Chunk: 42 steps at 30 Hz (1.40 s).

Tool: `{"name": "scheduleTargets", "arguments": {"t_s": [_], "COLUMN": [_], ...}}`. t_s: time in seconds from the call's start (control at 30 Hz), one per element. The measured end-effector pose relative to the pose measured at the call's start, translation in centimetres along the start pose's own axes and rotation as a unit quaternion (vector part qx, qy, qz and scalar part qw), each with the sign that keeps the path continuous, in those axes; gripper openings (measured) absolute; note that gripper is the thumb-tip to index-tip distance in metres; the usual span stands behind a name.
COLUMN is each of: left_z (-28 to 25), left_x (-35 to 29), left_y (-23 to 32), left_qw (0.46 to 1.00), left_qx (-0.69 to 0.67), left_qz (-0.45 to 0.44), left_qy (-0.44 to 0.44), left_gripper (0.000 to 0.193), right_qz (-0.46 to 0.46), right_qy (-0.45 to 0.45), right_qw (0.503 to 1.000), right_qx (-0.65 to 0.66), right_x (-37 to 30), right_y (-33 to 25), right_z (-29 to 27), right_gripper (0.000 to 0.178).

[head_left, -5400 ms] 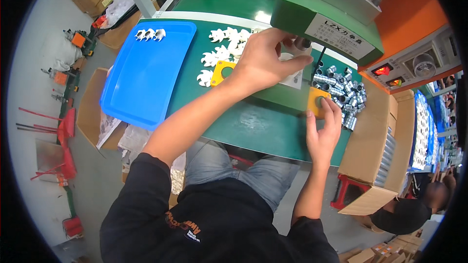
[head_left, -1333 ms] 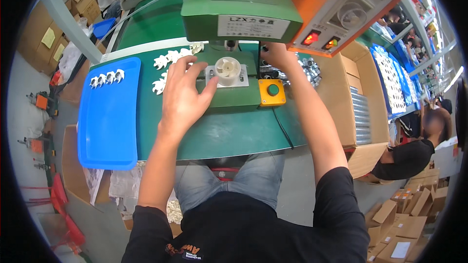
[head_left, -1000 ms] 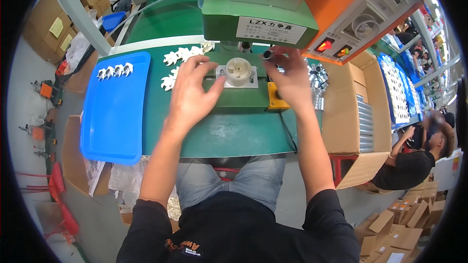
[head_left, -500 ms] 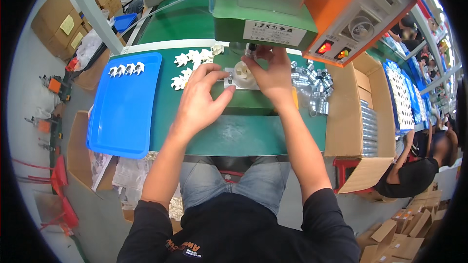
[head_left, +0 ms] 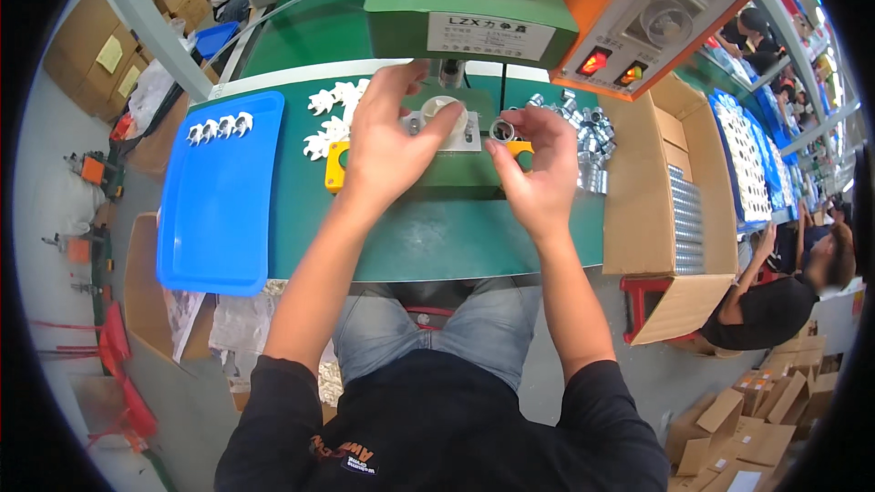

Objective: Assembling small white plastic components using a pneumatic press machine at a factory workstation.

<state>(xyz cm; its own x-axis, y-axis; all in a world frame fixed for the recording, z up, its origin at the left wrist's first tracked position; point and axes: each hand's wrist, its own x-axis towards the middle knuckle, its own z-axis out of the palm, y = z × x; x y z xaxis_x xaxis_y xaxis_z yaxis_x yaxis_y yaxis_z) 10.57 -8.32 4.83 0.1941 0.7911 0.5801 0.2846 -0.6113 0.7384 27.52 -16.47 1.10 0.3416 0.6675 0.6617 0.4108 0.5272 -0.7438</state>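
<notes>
My right hand [head_left: 542,169] pinches a short metal sleeve [head_left: 501,130] between thumb and fingers, its round opening facing up. Beside it, my left hand [head_left: 387,132] has thumb and fingers spread around a white round piece [head_left: 444,109] on the press base. The thumb lies over that piece; whether it presses on it I cannot tell. Above both hands is the green press head [head_left: 474,27], with a metal rod [head_left: 450,73] pointing down from it. White finned wheels [head_left: 325,141] lie left of my left hand. Loose metal sleeves [head_left: 592,141] are heaped to the right.
A blue tray [head_left: 214,228] at the left bears several finned wheels in a row. Yellow button boxes [head_left: 335,167] flank the press base. An orange control box [head_left: 629,27] overhangs the right side. Next to the table stands a cardboard box [head_left: 629,210] with stacked metal parts.
My right hand has moved from under the press head to the right and nearer me, now showing a metal sleeve. My left hand has shifted over the white round piece. The view has tilted slightly.
</notes>
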Motion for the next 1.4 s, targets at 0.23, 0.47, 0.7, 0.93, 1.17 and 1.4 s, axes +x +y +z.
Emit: {"name": "scheduleTargets", "arguments": {"t_s": [0.23,0.47,0.7,0.93,1.17,1.4], "left_z": [0.6,0.3,-0.5,-1.7,-2.2,-3.8], "left_x": [1.8,2.0,2.2,0.5,-0.2,-1.6], "left_y": [-0.2,0.0,-0.7,-0.8,-0.6,-1.8], "left_qw": [1.0,1.0,0.993,0.997,1.0,0.999], "left_qx": [-0.008,0.01,0.05,0.031,0.004,0.027], "left_qz": [-0.027,-0.013,-0.047,-0.017,0.012,-0.019], "left_qy": [-0.01,-0.023,-0.091,-0.07,-0.02,-0.021], "left_gripper": [0.032,0.033,0.04,0.035,0.033,0.033], "right_qz": [0.011,0.022,0.02,0.026,0.035,0.049], "right_qy": [0.011,0.017,0.011,0.015,0.011,-0.025], "right_qw": [1.0,1.0,0.999,0.999,0.999,0.997], "right_qx": [-0.021,0.004,-0.035,-0.03,-0.012,0.046], "right_x": [-0.6,0.0,0.2,0.8,2.6,4.8], "right_y": [0.5,0.9,1.1,1.4,0.8,0.7], "right_z": [0.1,1.1,1.3,2.0,4.2,5.6], "right_gripper": [0.05,0.048,0.048,0.048,0.045,0.047]}}
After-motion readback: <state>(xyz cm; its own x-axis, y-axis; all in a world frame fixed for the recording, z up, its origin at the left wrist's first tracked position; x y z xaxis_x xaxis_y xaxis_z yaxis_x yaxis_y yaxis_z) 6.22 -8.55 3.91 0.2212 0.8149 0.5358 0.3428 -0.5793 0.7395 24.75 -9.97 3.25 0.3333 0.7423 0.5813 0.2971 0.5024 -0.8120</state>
